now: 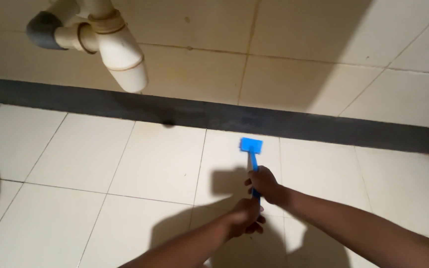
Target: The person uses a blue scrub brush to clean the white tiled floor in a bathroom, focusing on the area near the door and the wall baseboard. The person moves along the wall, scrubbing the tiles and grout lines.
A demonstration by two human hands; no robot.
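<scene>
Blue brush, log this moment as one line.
hands: left hand and right hand grip blue brush | head: on floor tile

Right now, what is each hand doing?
Left hand: closed around the lower handle of the blue long-handled brush.
Right hand: closed on the same handle, higher up.

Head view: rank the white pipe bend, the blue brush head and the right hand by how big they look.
1. White pipe bend, clearly largest, though nearer the camera.
2. Right hand.
3. Blue brush head, close to the hand in apparent size, so unsure.
</scene>
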